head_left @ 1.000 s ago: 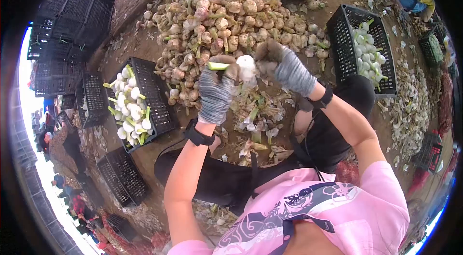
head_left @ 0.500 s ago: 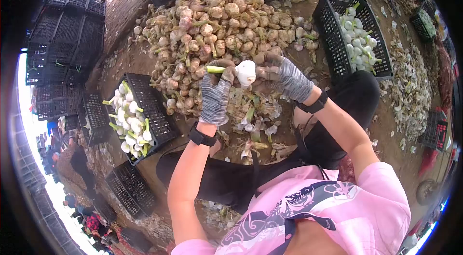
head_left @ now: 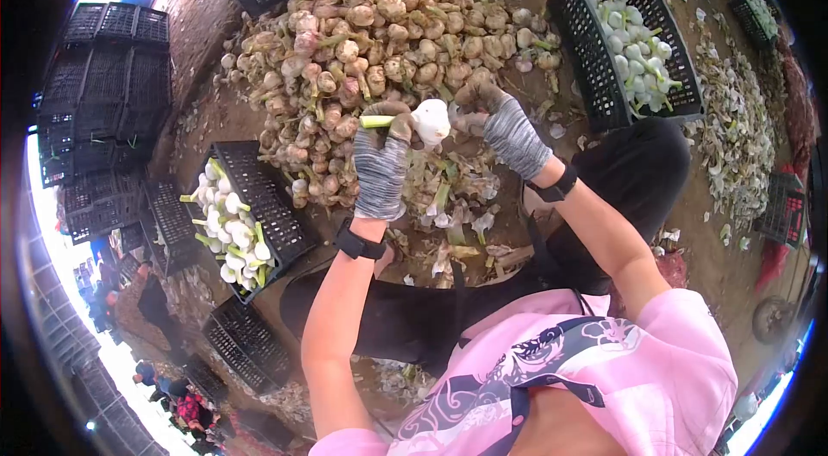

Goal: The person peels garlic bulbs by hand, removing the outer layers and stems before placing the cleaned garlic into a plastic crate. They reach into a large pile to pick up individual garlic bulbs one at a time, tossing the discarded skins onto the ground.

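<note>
Head view's up on my feed, and I've got two hands in striped grey gloves held out over the dirt floor. Left hand has its fingers clamped on a cleaned white garlic bulb, whose green stem points out to the left past the thumb. The bulb is up in the air between the two hands, its round end facing right. Right hand is just beside it, fingers curled; I can't tell from here whether their tips are together or apart, or if one touches the bulb. Dark bands sit on both wrists.

Just beyond the hands I see a big garlic pile, brownish bulbs with their stalks on. Below the bulb, nearer the seated person, there's a scatter of husks and leaf scraps on the ground. Off left, a black crate sits at an angle, white garlic with green stems bunched along its outer side. Over on the right, a second crate holds more white garlic, close to the person's dark-trousered knee. Far left, I'm looking at stacked black crates.
</note>
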`<act>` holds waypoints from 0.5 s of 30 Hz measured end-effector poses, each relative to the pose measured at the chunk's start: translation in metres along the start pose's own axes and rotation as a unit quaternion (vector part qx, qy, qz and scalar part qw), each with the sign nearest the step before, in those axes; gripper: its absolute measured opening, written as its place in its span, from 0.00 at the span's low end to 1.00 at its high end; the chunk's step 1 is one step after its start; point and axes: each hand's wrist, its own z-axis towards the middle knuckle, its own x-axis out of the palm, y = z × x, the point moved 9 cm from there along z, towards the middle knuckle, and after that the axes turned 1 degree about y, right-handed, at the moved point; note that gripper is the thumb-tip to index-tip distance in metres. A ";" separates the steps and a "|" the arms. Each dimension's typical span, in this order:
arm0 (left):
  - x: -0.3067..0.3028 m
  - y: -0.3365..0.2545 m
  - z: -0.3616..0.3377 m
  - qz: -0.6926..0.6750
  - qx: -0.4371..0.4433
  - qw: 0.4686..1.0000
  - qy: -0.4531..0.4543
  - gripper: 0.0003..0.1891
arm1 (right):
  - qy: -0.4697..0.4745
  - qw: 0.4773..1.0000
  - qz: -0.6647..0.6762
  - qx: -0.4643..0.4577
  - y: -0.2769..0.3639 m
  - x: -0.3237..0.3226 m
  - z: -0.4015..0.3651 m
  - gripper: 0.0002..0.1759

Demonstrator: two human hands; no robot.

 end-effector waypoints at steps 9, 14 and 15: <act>0.007 0.015 0.006 -0.037 -0.036 0.999 -0.009 0.08 | 0.016 0.999 0.035 0.024 -0.012 -0.013 0.003 0.21; 0.012 0.026 0.007 -0.036 -0.065 0.997 0.020 0.08 | 0.014 0.994 0.102 0.047 -0.014 -0.002 0.002 0.21; 0.013 0.028 0.004 -0.071 -0.091 0.993 0.013 0.08 | 0.023 0.997 0.069 0.037 -0.012 -0.002 0.004 0.21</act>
